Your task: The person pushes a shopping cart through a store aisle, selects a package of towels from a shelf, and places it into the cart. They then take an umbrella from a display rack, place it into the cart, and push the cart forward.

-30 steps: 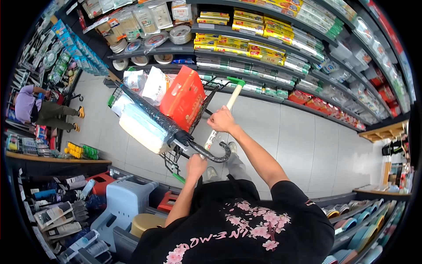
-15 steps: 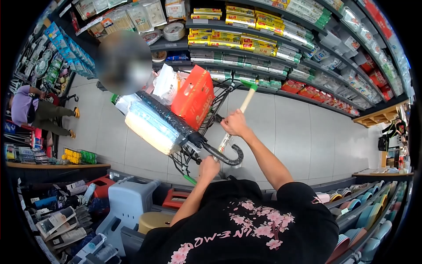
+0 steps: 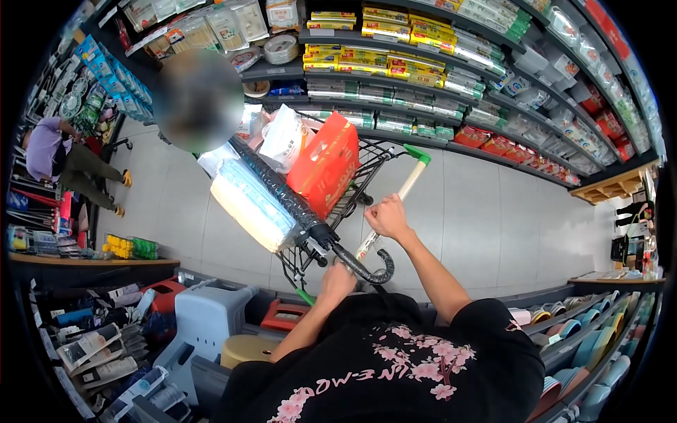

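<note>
Both my hands are closed around the pale handlebar (image 3: 414, 178) of a shopping cart (image 3: 374, 162). My left hand (image 3: 338, 280) holds its near end, close to a black umbrella (image 3: 282, 197) whose curved handle hooks over the bar. My right hand (image 3: 387, 216) grips farther along, below the green end cap (image 3: 417, 154). In the cart lie a red bag (image 3: 326, 163), a white plastic bag (image 3: 285, 137) and a plastic-wrapped pack (image 3: 250, 208) with blue and cream parts. The umbrella lies between that pack and the bags.
Shelves ahead hold yellow boxes (image 3: 416, 68) and red packs (image 3: 486, 139). Behind me are a grey-blue plastic stool (image 3: 208, 317) and shelves of slippers (image 3: 592, 345). A person in a purple top (image 3: 46, 151) stands at the left. Grey floor tiles (image 3: 486, 204) stretch right.
The cart with its load sits slightly farther right and lower in view, and my right hand has shifted with the handlebar. The person at the left leans over more.
</note>
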Motion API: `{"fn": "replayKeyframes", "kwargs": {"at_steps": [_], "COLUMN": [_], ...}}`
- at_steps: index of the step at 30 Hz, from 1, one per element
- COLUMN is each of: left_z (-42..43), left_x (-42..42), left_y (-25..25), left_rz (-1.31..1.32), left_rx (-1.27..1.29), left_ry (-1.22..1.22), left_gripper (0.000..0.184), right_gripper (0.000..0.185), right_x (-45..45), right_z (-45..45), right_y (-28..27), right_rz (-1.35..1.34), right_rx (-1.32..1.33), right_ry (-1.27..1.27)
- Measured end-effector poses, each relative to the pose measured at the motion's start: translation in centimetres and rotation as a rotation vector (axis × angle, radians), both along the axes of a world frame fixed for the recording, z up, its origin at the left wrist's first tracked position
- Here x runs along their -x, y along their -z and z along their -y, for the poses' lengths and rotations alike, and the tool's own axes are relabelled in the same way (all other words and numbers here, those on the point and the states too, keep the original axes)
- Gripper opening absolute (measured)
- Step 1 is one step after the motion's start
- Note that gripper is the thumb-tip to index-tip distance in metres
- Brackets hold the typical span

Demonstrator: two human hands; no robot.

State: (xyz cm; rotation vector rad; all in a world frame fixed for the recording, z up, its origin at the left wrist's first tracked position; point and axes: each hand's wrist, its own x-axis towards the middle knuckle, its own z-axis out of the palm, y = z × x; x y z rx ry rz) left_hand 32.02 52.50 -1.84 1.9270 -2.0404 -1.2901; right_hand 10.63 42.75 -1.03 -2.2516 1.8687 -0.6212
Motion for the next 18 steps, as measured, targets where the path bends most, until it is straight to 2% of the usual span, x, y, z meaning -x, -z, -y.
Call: {"fn": "replayKeyframes", "kwargs": {"at_steps": [7, 10, 11, 14, 17, 18], "left_z": [-1.5, -2.7, -3.0, -4.1, -4.6, -4.8], "left_x": [0.4, 2.8, 3.8, 5.2, 4.9, 5.0], "left_y": [-1.8, -3.4, -4.6, -2.0, -1.5, -1.4], "left_rz": [0.04, 0.034, 0.025, 0.082, 0.084, 0.064], "left_rx": [-0.033, 0.05, 0.001, -0.015, 0.009, 0.03], "left_ry": [0.026, 0.074, 0.064, 0.125, 0.146, 0.136], "left_gripper": [0.028, 0.026, 0.029, 0.033, 0.035, 0.029], "right_gripper": [0.034, 0.036, 0.038, 0.038, 0.039, 0.039], "right_x": [0.5, 2.7, 3.5, 5.5, 5.4, 5.6], "right_z": [-3.0, -4.5, -5.3, -7.0, -7.9, -8.1], "right_y": [-0.2, 1.9, 1.2, 0.7, 0.8, 0.9], "right_rz": [0.017, 0.005, -0.018, 0.048, 0.09, 0.089], "right_rx": [-0.004, 0.069, 0.034, 0.012, -0.023, -0.009], "right_ry": [0.07, 0.13, 0.121, 0.129, 0.13, 0.137]}}
